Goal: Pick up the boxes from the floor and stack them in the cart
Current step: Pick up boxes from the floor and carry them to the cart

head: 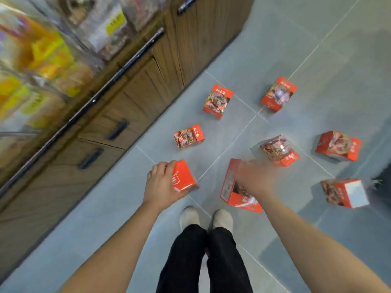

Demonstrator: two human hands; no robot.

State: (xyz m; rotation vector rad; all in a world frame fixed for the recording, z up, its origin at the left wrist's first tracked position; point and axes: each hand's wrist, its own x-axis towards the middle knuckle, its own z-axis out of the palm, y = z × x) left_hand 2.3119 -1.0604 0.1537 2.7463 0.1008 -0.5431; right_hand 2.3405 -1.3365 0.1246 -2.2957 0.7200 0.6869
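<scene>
While the grey tiled floor (264, 60) spread out beside the brown wooden cabinet with black handles (110, 123), the gathering step was under way, with no cart in view. Six red printed cardboard boxes (218, 101) lay scattered apart on the tiles ahead of the person's pale shoes (222, 218). A seventh, larger-looking red box (231, 187) sat under the right hand (256, 180), which was too blurred to tell whether it gripped the box or merely reached for it. The left hand (160, 185) had its fingers curled round a small red carton (183, 176), apparently lifted off the floor. Next, the right hand likely needed a firm hold before both boxes could go to the cart.
</scene>
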